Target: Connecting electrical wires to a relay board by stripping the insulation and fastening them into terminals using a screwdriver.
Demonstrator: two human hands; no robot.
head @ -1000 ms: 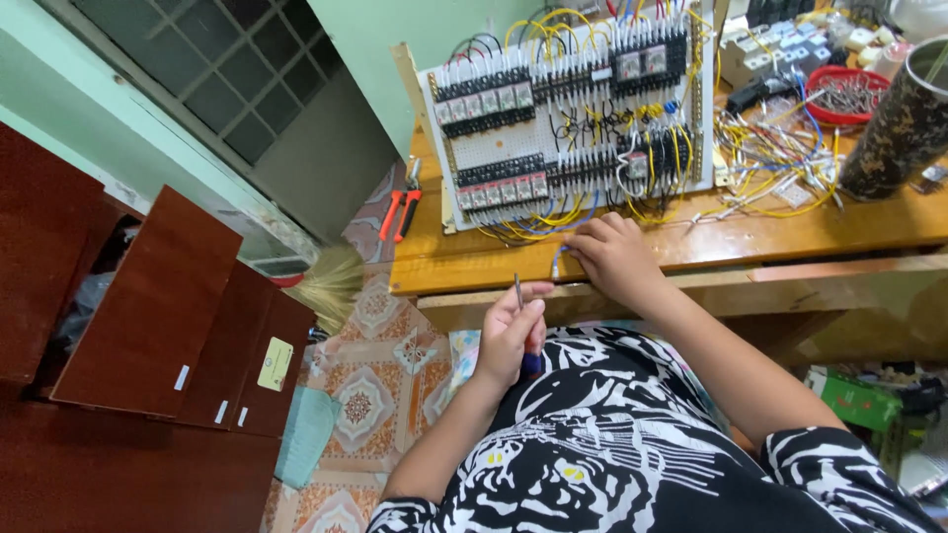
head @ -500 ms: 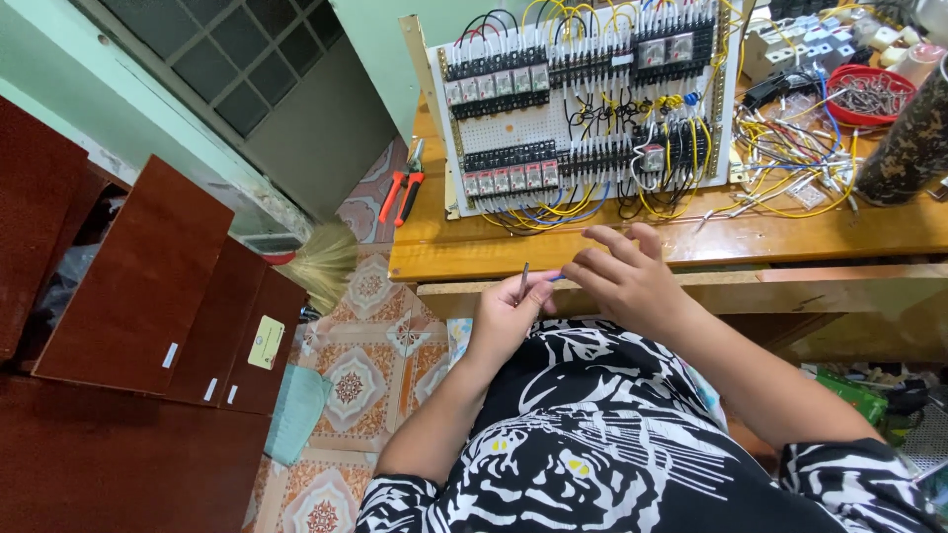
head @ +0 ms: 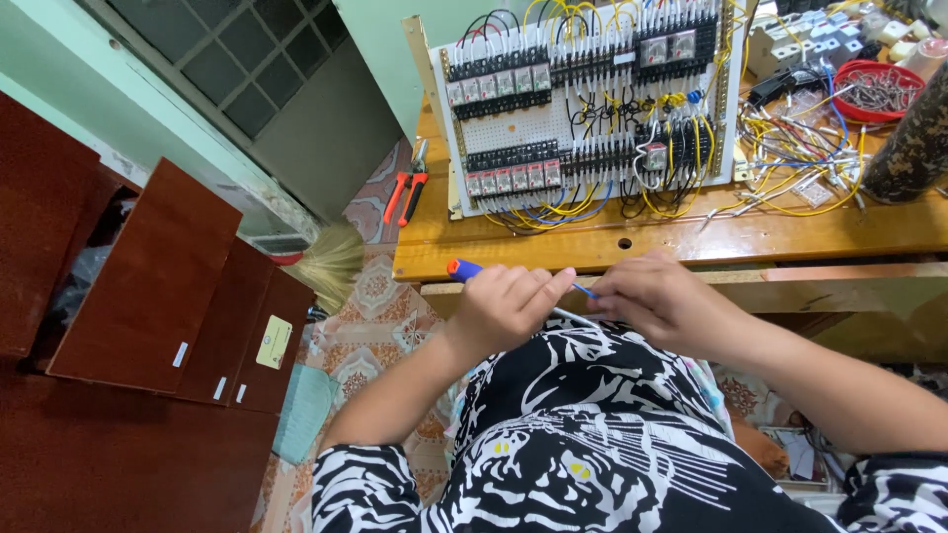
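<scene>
We are holding a blue-handled screwdriver [head: 494, 278] in the left hand [head: 509, 306], fingers curled shut round the handle, just in front of the near edge of the wooden bench [head: 691, 237]. The right hand [head: 664, 298] is meeting it at the shaft end, fingertips pinched together there; whether it is gripping the shaft itself or some small part on it, we cannot tell.

The tool's long axis is lying nearly level, running left to right across our lap. The orange cap is pointing left, the thin shaft pointing right and slightly toward us, its tip hidden under the right fingers.

As to progress, we are judging the control panel [head: 583, 109] on the bench largely wired: rows of terminals and relays are fitted, with yellow, blue and black leads dressed in. Loose yellow wire offcuts [head: 800, 168] to its right suggest more connections are outstanding. Red-handled pliers [head: 405, 194] are lying unused at the bench's left end.
</scene>
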